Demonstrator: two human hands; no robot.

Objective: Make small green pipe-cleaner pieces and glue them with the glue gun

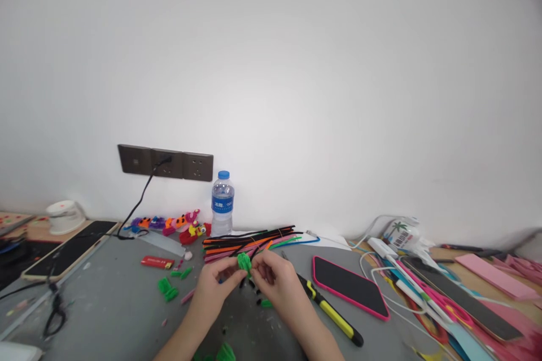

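A small fuzzy green piece (244, 262) is held up between both hands above the grey mat. My left hand (218, 283) pinches it from the left side, fingers closed. On its right side, my right hand (273, 276) has its fingertips closed at the edge of the same piece. More fuzzy green pieces (168, 289) lie on the mat to the left, with another (226, 352) at the bottom edge. Behind the hands is a bundle of coloured fuzzy stems (237, 243). Small black bits lie partly hidden beneath the hands.
A water bottle (222, 206) stands by the wall. Right of my hands lie a yellow-black tool (336, 316) and a pink-edged phone (350, 286). A red box (157, 262) and colourful fuzzy figures (180, 223) are on the left. Cables and stationery crowd the right side.
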